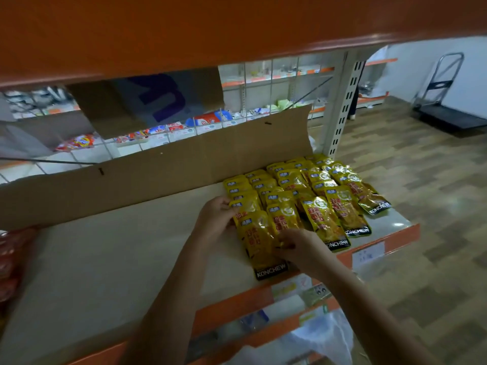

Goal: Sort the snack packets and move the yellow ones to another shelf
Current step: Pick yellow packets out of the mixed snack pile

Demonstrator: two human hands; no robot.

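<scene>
We see the yellow snack packets (303,196) lying in overlapping rows on the right end of the shelf (118,259), running from its back edge to the orange front lip; the rightmost row sits at the right edge by the upright post (342,106). Our left hand (216,217) touches the left edge of the leftmost row, fingers (224,204) curled lightly on a packet; whether they pinch it we cannot tell. Our right hand (297,248) rests on the front packet (263,248) near the front lip, fingers narrow and pinching its foil. A cardboard sheet (158,169) stands along the back edge of the shelf. Left and centre of the shelf surface are bare beige, open room out to the red packets (10,259) at the far left edge. Orange shelf board (210,27) hangs close overhead. Right of the shelf is wood-pattern floor (434,193), with a trolley (445,101) well apart by the wall.
</scene>
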